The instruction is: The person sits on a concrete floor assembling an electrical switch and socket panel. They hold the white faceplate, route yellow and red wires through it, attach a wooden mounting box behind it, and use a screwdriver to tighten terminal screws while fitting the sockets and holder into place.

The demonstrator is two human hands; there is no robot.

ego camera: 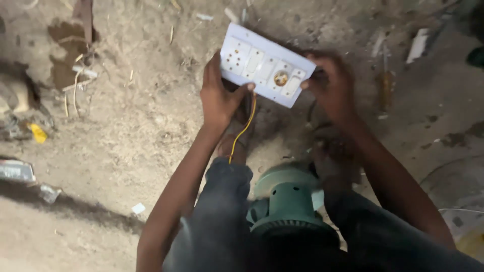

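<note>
Hands, left (219,98) and right (330,85), grip flat white plastic switchboard (266,65).

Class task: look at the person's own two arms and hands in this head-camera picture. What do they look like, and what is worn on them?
Both arms are bare from the hands to the picture's lower edge: no sleeves, gloves, watch or rings show. The left hand is fairly sharp; the right hand is blurred, so small details cannot be told. Below the arms are dark grey trousers at the knees.

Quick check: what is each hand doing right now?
Left hand: closed on the left end of the white switch plate.
Right hand: gripping the plate's right end.
</note>
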